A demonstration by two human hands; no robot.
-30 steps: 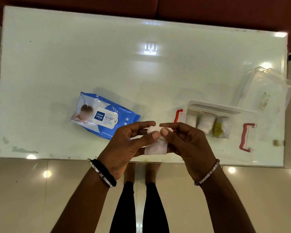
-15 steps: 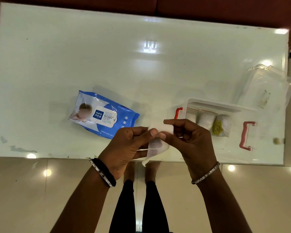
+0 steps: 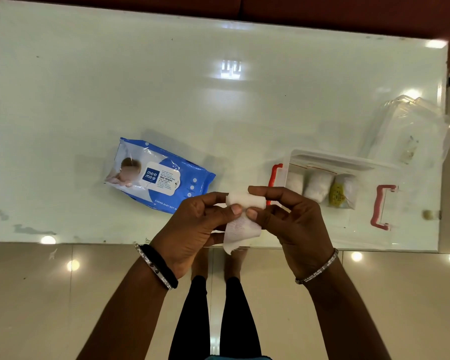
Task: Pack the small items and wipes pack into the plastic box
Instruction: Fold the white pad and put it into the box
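Observation:
A small white gauze roll point(image 3: 245, 201) is pinched between my left hand point(image 3: 192, 229) and my right hand point(image 3: 294, 222) over the table's near edge; a loose strip of it hangs down below my fingers. The blue and white wipes pack point(image 3: 159, 175) lies flat on the table to the left of my hands. The clear plastic box point(image 3: 330, 162) with red handles stands open to the right. Inside it I see two white rolls point(image 3: 317, 187) and a small bag with a yellow label point(image 3: 339, 194).
The box's clear lid point(image 3: 411, 128) lies at the table's right edge, behind the box. The white glossy table point(image 3: 192, 87) stretches far left and back. A small beige object point(image 3: 427, 214) sits near the right edge. Below the table edge are tiled floor and my legs.
The strip of gauze has come loose from the roll and hangs lower than a second ago. My hands have stayed in nearly the same place.

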